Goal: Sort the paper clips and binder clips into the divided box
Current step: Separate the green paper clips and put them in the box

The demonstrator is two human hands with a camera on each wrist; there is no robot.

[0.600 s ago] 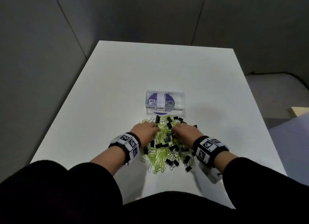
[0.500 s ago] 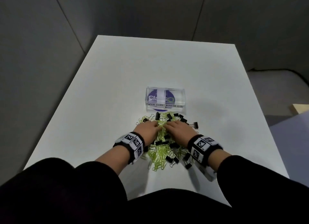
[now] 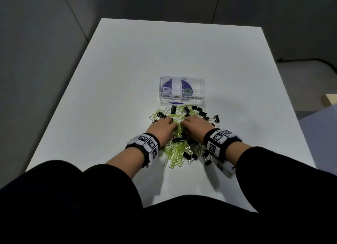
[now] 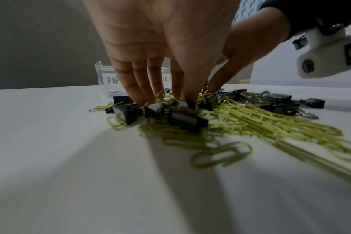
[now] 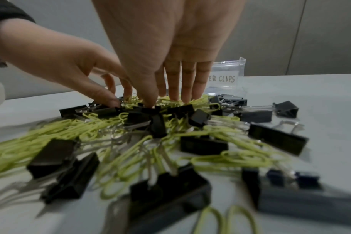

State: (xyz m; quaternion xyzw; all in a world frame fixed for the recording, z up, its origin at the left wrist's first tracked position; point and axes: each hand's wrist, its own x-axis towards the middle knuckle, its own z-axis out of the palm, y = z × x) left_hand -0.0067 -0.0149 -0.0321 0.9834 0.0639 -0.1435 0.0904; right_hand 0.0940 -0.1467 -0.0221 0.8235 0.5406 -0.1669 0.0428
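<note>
Nearest the person: two dark sleeves (image 3: 102, 185), each wrist banded with a black-and-white patterned wristband (image 3: 145, 145).

Item: paper clips (image 3: 175, 156), yellow-green, thin wire loops, many, tangled in one loose heap on the white table (image 3: 116, 79). The heap lies between the person and the box, its far edge just beside the box's front wall.

Item: binder clips (image 3: 189, 156), black bodies with silver wire handles, many, mixed through the same heap and scattered at its right and near edges. One lies at the far right fringe with its handles spread flat.

Left hand (image 3: 162, 128): palm down on the left middle of the heap, fingers (image 4: 136, 88) extended downward, tips pressing into clips. The thumb comes close to the forefinger over a black clip; whether anything is actually pinched cannot be told.

Right hand (image 3: 197, 128): palm down on the right middle of the heap, just beside the left hand, fingers (image 5: 188, 85) straight and close together, tips touching paper clips. It has hold of nothing that shows.

Container: divided box (image 3: 182, 99), clear plastic, open-topped, one partition across the middle. Front wall hand-lettered "PAPER CLIPS" on the left half, "BINDER CLIPS" on the right. A purple round printed label shows through the plastic. No clips show in either compartment.
</note>
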